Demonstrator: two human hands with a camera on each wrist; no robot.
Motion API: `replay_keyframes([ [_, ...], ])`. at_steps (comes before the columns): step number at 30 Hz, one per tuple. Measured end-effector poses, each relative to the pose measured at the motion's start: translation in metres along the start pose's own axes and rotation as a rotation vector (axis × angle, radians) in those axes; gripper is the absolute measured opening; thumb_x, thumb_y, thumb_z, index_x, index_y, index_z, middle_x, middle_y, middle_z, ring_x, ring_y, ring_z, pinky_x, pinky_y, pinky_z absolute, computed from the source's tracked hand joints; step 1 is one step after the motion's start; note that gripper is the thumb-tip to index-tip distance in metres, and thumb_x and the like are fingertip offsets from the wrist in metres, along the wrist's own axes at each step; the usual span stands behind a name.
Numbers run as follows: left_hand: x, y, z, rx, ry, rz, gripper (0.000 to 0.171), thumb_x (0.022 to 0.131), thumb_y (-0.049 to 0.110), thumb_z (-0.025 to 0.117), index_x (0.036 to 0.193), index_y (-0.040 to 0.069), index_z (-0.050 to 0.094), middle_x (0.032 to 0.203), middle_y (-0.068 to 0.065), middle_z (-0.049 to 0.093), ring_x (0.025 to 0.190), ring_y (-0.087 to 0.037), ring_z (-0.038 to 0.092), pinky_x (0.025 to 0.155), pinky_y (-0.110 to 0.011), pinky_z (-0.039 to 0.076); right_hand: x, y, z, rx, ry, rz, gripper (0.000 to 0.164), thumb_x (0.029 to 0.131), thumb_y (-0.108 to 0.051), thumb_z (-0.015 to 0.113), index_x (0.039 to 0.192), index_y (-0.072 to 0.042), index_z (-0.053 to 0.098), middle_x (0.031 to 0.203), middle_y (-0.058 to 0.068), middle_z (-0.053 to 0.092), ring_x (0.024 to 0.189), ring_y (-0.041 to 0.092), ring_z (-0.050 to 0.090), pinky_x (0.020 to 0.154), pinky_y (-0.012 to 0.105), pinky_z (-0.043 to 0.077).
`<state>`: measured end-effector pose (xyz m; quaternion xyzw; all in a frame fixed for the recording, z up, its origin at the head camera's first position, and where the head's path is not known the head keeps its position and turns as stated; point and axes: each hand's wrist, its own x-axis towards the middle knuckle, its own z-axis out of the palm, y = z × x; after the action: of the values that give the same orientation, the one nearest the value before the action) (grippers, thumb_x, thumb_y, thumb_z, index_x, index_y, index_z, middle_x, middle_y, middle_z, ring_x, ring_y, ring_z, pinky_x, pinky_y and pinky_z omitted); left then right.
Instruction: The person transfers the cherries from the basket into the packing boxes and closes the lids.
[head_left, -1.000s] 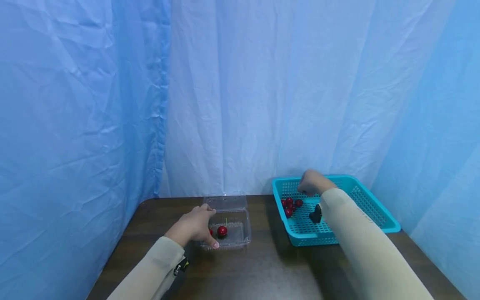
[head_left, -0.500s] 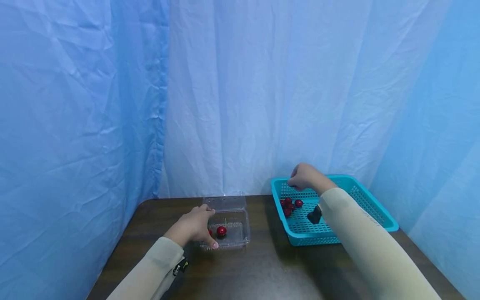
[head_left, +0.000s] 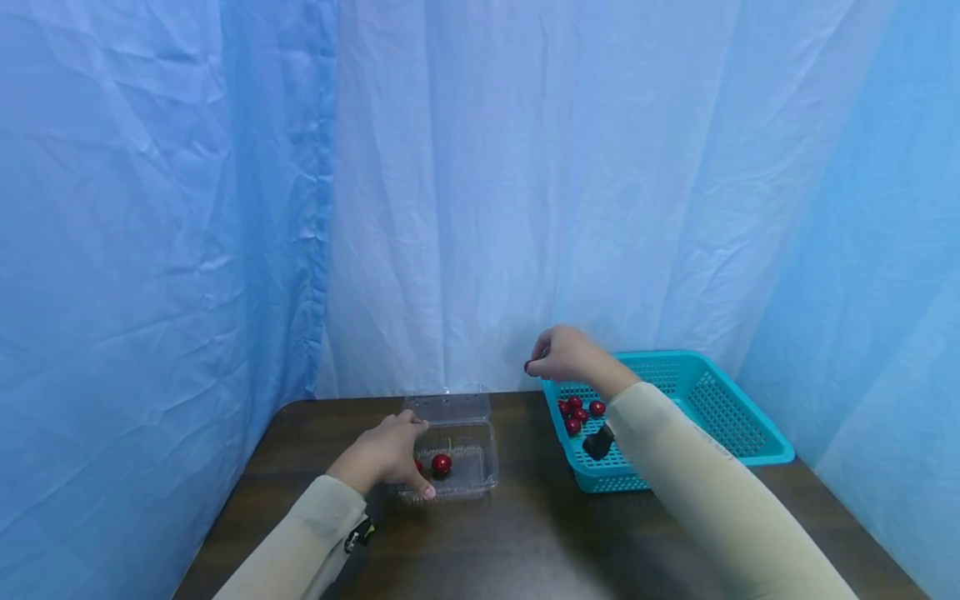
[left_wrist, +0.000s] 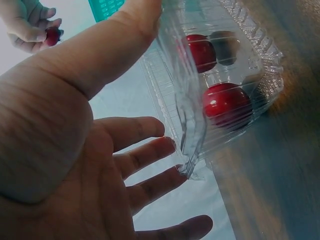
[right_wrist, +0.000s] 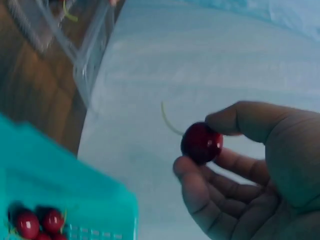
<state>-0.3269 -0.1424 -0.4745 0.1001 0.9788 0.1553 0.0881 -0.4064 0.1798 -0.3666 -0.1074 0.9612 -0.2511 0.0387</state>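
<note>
My right hand (head_left: 564, 360) pinches a dark red cherry (right_wrist: 201, 143) between thumb and fingertips, its thin green stem sticking out. It is above the left back corner of the turquoise basket (head_left: 686, 479). Several more cherries (head_left: 573, 414) lie at the left end of that basket. On the left, my left hand (head_left: 384, 454) spans the side of a clear plastic clamshell box (head_left: 491, 467), thumb at the front, fingers spread fairly straight with fingertips at the rim. Inside the box are two cherries (left_wrist: 227, 105); the lid (head_left: 450, 407) is folded back.
Both containers stand on a dark wooden table (head_left: 510, 550), with a strip of table between them. Pale blue curtains (head_left: 480, 208) hang close behind the table and along both sides.
My right hand has risen from inside the basket and moved left, and the cherry now shows in its fingers. My left hand and the box have hardly moved.
</note>
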Motion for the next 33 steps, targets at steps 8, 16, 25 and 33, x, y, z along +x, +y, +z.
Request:
replay_keyframes([
  [8, 0.002, -0.003, 0.003, -0.005, 0.01, 0.001, 0.116, 0.069, 0.047, 0.111, 0.167, 0.014, 0.058, 0.174, -0.019, 0.05, 0.157, -0.048, 0.051, 0.116, -0.075, 0.055, -0.004, -0.03, 0.041, -0.017, -0.072, -0.168, 0.015, 0.096, -0.023, 0.091, 0.097, -0.014, 0.079, 0.101, 0.003, 0.081, 0.088, 0.021, 0.072, 0.083, 0.04, 0.068],
  [16, 0.003, -0.005, 0.001, -0.022, 0.0, -0.007, 0.12, 0.065, 0.051, 0.111, 0.167, 0.018, 0.058, 0.171, -0.015, 0.053, 0.15, -0.045, 0.058, 0.111, -0.071, 0.06, -0.009, -0.054, 0.083, -0.042, -0.176, -0.281, 0.011, 0.095, -0.013, 0.091, 0.094, -0.016, 0.081, 0.093, -0.001, 0.08, 0.084, 0.015, 0.072, 0.082, 0.035, 0.068],
  [25, 0.003, -0.006, -0.001, -0.026, -0.013, 0.01, 0.119, 0.066, 0.052, 0.11, 0.168, 0.019, 0.058, 0.173, -0.016, 0.051, 0.155, -0.046, 0.054, 0.112, -0.072, 0.059, -0.009, -0.06, 0.132, -0.076, -0.234, -0.236, 0.016, 0.093, -0.011, 0.095, 0.094, -0.019, 0.081, 0.088, -0.005, 0.076, 0.077, 0.012, 0.072, 0.075, 0.029, 0.068],
  [33, 0.002, -0.008, 0.0, -0.023, -0.013, 0.023, 0.118, 0.068, 0.051, 0.11, 0.169, 0.019, 0.056, 0.175, -0.016, 0.049, 0.157, -0.047, 0.052, 0.114, -0.072, 0.058, -0.003, -0.059, 0.16, -0.145, -0.259, -0.271, 0.018, 0.092, -0.009, 0.096, 0.092, -0.017, 0.08, 0.083, -0.005, 0.074, 0.073, 0.011, 0.07, 0.071, 0.026, 0.066],
])
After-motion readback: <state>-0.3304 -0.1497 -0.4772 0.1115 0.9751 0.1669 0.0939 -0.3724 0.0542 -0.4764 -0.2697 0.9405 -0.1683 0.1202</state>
